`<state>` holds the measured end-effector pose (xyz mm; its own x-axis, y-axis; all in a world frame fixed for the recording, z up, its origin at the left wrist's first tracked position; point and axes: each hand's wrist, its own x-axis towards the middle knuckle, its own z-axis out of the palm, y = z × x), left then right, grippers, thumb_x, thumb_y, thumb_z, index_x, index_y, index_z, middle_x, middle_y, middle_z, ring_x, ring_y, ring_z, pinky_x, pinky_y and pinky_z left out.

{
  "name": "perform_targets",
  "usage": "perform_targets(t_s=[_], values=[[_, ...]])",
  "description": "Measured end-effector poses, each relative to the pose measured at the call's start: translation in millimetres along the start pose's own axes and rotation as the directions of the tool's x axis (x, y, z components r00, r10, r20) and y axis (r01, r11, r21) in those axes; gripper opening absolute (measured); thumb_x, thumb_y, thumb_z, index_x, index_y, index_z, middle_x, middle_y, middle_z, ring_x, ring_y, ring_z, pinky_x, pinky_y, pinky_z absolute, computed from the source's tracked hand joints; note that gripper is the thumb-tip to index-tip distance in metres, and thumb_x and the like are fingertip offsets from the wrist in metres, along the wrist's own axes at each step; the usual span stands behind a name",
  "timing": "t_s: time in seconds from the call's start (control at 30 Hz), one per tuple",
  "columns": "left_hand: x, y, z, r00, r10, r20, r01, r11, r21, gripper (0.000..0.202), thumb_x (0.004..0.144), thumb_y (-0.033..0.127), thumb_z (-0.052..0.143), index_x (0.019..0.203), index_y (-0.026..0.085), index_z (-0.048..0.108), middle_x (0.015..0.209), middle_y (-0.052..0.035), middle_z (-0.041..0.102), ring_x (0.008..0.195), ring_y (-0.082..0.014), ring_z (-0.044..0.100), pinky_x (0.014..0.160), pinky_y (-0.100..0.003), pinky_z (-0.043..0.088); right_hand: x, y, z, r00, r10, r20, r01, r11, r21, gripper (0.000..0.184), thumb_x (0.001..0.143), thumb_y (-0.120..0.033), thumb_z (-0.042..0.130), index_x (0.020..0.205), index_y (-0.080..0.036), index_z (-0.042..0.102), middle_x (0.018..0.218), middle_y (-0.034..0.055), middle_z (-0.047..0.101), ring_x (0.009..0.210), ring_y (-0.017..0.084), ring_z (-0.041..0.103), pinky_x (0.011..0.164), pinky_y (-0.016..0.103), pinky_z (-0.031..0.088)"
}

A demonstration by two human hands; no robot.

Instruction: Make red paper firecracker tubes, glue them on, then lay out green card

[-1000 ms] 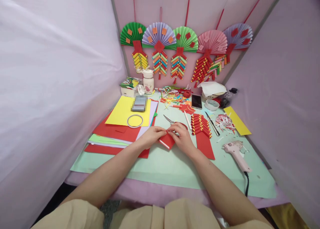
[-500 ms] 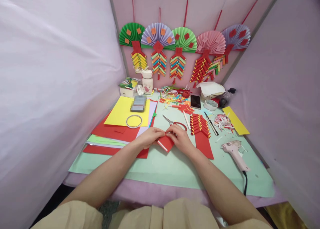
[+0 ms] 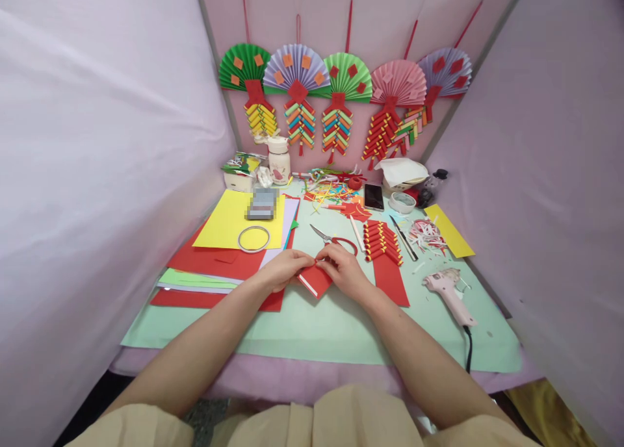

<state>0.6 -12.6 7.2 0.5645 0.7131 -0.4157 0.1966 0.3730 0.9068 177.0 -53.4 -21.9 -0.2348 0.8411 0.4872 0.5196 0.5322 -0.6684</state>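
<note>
Both hands pinch the top corner of a small red paper square (image 3: 316, 282), which has a white strip along its lower left edge. My left hand (image 3: 287, 269) grips it from the left, fingertips closed. From the right, my right hand (image 3: 344, 269) does the same, its fingers curled and nearly meeting the left ones. What the fingertips cover at that corner is hidden. Just behind the right hand lie scissors (image 3: 327, 237) with red handles, blades apart. To the right, a row of red paper firecrackers (image 3: 382, 242) rests on a red paper strip (image 3: 391, 283).
Stacked coloured paper (image 3: 214, 239) with a silver ring (image 3: 253, 239) lies left. A glue gun (image 3: 449, 295), craft knife (image 3: 403, 238) and paper scraps (image 3: 427, 234) are right. Behind stand a bottle (image 3: 279, 163), phone (image 3: 374, 197) and tape roll (image 3: 402, 203). Paper fans (image 3: 348, 76) hang at the back.
The whole view has shifted, so the scene sits slightly further left. Both hands keep their pinch on the red paper square, with little visible change in the fingers.
</note>
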Motion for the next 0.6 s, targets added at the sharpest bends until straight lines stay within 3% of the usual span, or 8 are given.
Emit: perform_targets(t_s=[0.2,0.6], values=[[1.7,-0.8,-1.7,1.0,-0.012,0.012,0.012,1.0,0.014,0.022,0.066,0.035,0.065,0.07,0.014,0.066,0.064,-0.0002,0.061,0.06,-0.0129,0.055,0.057,-0.024,0.044,0.2,-0.8,0.4,1.0,0.023,-0.005,-0.023,1.0,0.002,0.006,0.089,-0.02,0.055,0.086,-0.021,0.06,0.083,0.0033,0.059,0.082,0.018,0.054,0.074,0.03,0.043],[1.9,0.6,-0.4,0.999,-0.022,-0.039,0.024,0.999,0.035,0.015,0.065,0.03,0.064,0.064,0.016,0.06,0.059,0.0039,0.052,0.057,-0.0099,0.048,0.055,-0.021,0.043,1.8,-3.6,-1.4,1.0,0.002,0.0,-0.002,1.0,0.002,0.007,0.088,-0.016,0.056,0.089,-0.021,0.061,0.085,0.0025,0.06,0.085,0.016,0.054,0.077,0.029,0.043]])
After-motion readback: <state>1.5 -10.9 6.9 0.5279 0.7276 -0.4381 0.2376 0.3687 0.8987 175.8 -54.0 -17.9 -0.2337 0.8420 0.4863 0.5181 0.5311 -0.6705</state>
